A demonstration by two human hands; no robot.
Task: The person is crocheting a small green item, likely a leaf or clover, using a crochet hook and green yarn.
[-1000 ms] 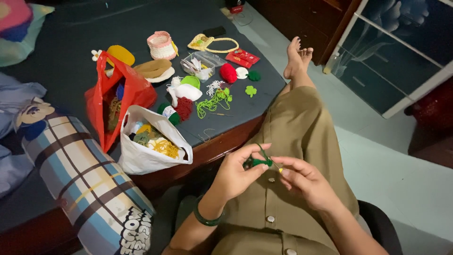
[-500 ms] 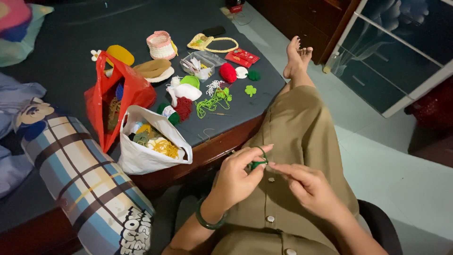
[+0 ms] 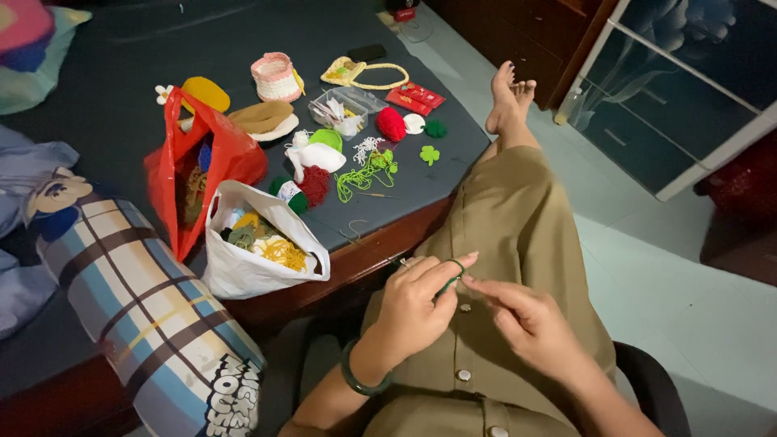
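Over my lap, my left hand (image 3: 417,306) pinches a small dark green piece of yarn work (image 3: 449,282) between thumb and fingers. A green bangle sits on that wrist. My right hand (image 3: 526,317) is close beside it on the right, fingertips meeting at the same green piece; a thin hook-like tool shows faintly by the left hand. I sit in a chair in an olive buttoned garment, one leg stretched out with the foot (image 3: 508,97) resting on the corner of the dark bed (image 3: 121,97).
On the bed lie a white bag (image 3: 243,267) of yarn, a red bag (image 3: 206,162), green and red yarn balls (image 3: 303,190), loose light green yarn (image 3: 368,170), small crocheted pieces, a clear box (image 3: 348,109) and a plaid bolster (image 3: 137,316). Cabinets stand at right.
My hands have stayed over my lap, with the fingers shifting slightly on the green piece. The left hand's fingers have curled in closer.
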